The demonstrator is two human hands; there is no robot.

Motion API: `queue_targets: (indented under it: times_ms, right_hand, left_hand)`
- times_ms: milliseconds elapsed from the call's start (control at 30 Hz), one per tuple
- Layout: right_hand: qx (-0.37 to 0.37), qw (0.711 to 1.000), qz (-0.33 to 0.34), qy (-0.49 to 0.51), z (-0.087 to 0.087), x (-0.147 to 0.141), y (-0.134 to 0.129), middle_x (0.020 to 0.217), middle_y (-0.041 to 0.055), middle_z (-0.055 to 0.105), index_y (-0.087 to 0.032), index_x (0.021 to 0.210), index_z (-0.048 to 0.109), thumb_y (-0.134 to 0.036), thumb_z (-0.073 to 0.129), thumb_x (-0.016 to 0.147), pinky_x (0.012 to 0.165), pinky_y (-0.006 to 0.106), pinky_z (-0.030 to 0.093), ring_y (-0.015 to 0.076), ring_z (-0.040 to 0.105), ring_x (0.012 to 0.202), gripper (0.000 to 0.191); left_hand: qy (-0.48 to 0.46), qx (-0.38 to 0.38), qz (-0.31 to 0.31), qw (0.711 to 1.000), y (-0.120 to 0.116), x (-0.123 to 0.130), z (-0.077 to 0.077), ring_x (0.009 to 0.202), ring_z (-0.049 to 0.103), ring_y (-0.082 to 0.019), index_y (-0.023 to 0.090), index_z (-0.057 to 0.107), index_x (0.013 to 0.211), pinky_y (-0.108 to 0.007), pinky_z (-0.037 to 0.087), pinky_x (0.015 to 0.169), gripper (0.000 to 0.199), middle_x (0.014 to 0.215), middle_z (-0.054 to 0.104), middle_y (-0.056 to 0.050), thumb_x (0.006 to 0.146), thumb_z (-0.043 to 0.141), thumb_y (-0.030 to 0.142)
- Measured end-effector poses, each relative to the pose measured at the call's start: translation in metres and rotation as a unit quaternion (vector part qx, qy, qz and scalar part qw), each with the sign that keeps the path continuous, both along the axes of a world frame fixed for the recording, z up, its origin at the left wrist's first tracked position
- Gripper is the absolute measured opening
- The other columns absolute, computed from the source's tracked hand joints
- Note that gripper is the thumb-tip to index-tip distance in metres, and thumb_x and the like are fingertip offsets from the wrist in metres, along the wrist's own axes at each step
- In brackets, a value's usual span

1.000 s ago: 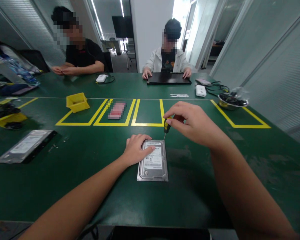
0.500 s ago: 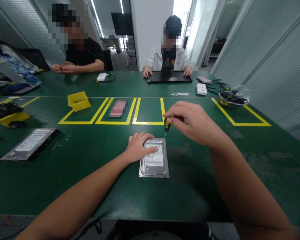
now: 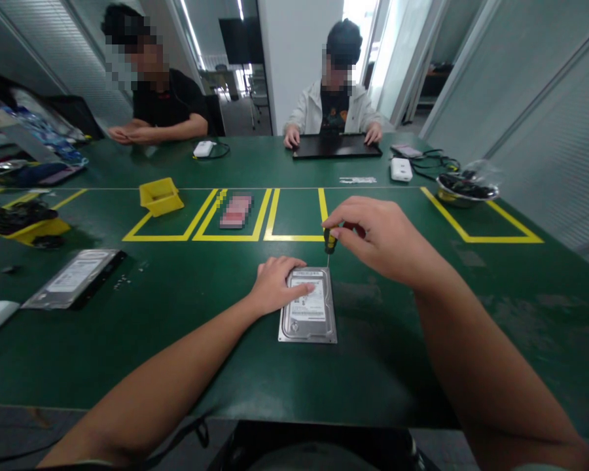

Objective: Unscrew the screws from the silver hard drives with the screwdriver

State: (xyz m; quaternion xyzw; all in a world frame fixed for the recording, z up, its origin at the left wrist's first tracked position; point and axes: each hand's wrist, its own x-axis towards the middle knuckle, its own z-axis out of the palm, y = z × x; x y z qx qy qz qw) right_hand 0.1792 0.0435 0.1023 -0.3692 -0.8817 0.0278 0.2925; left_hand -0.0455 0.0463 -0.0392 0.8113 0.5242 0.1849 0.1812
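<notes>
A silver hard drive [image 3: 319, 332] with a white label lies flat on the green table in front of me. My left hand [image 3: 275, 285] grips its left side, the thumb lying across the label and the fingers at the far left edge. Between the pinched fingertips of my right hand [image 3: 380, 239] is a small black-and-yellow screwdriver [image 3: 330, 242]. It stands nearly upright, and its thin shaft points down at the drive's far right corner. Whether the tip sits in a screw is too small to see.
Another hard drive [image 3: 73, 278] lies to the left, with tiny loose bits [image 3: 122, 281] beside it. Farther back are a yellow bin [image 3: 161, 196], a pinkish blurred item [image 3: 236, 212] and a metal bowl [image 3: 466, 193] of dark parts. Across the table, one person holds a black panel [image 3: 336, 146].
The view has shifted slightly, moving everything a little to the right and up. Both hands keep their holds, and the screwdriver stays at the same corner of the drive.
</notes>
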Motion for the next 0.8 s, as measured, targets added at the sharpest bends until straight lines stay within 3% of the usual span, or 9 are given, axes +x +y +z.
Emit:
queue_targets:
  times_ms: [300, 600, 800]
  right_hand:
    - [0.005, 1.000, -0.012, 0.013, -0.0005, -0.0054, -0.0029, 0.087, 0.0049, 0.067, -0.015, 0.086, 0.073, -0.017, 0.061, 0.087, 0.070, 0.027, 0.042, 0.0146, 0.058, 0.077, 0.012]
    - [0.027, 0.999, -0.022, 0.010, -0.0039, -0.0056, -0.0016, 0.086, 0.0040, 0.066, -0.015, 0.088, 0.071, -0.015, 0.061, 0.087, 0.071, 0.027, 0.043, 0.0151, 0.058, 0.078, 0.010]
    - [0.016, 1.000, -0.013, 0.004, -0.0021, -0.0050, -0.0015, 0.093, 0.0058, 0.072, -0.015, 0.091, 0.072, -0.013, 0.059, 0.087, 0.082, 0.031, 0.046, 0.0188, 0.064, 0.089, 0.014]
  left_hand:
    - [-0.008, -0.006, 0.005, 1.000, 0.0002, 0.0000, 0.0010, 0.109, 0.053, -0.030, 0.030, 0.061, 0.120, -0.044, 0.036, 0.089, 0.056, 0.118, 0.066, -0.003, 0.080, 0.060, 0.068]
    - [-0.007, -0.003, 0.001, 1.000, 0.0004, -0.0007, 0.0005, 0.108, 0.053, -0.030, 0.030, 0.061, 0.120, -0.044, 0.036, 0.088, 0.054, 0.116, 0.066, -0.002, 0.081, 0.059, 0.068]
    - [-0.003, -0.003, 0.000, 1.000, 0.0001, -0.0006, 0.0018, 0.108, 0.054, -0.030, 0.030, 0.062, 0.120, -0.044, 0.036, 0.088, 0.055, 0.116, 0.066, -0.003, 0.081, 0.059, 0.068]
